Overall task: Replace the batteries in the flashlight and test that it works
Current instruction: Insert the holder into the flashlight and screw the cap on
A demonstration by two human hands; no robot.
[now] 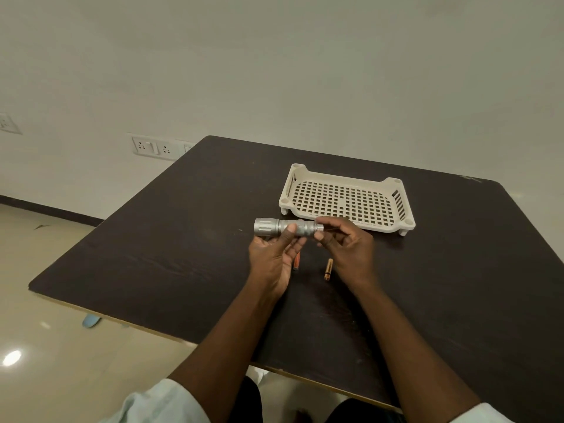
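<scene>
- Dark wood-grain table (152, 239) is set against a plain pale wall; glossy tile floor is seen at the left.
- Nearest on the tabletop: a copper-and-black AAA-type battery (328, 269) lies loose below the right hand; an orange battery (296, 261) is partly hidden under the left hand.
- Left hand (274, 254) is raised just above the table, fingers and thumb curled round the barrel of the silver flashlight (283, 227), which is held level, head pointing left.
- Right hand (348, 248) is closed in a narrow pinch at the tail end of the flashlight; whether the tail cap is on or off cannot be told, and something thin and dark seems held there.
- Handling, as judged: body is rigid metal, fairly dense for its size, not fragile. The knurled mid-section gives the best purchase; the smoother fluted head would be more slippery. Loose batteries are round and liable to roll.
- Beyond the hands: a cream plastic tray (393, 182), perforated grid floor, short corner feet, standing well apart from the batteries.
- Farthest: a white wall socket plate (152, 147).
</scene>
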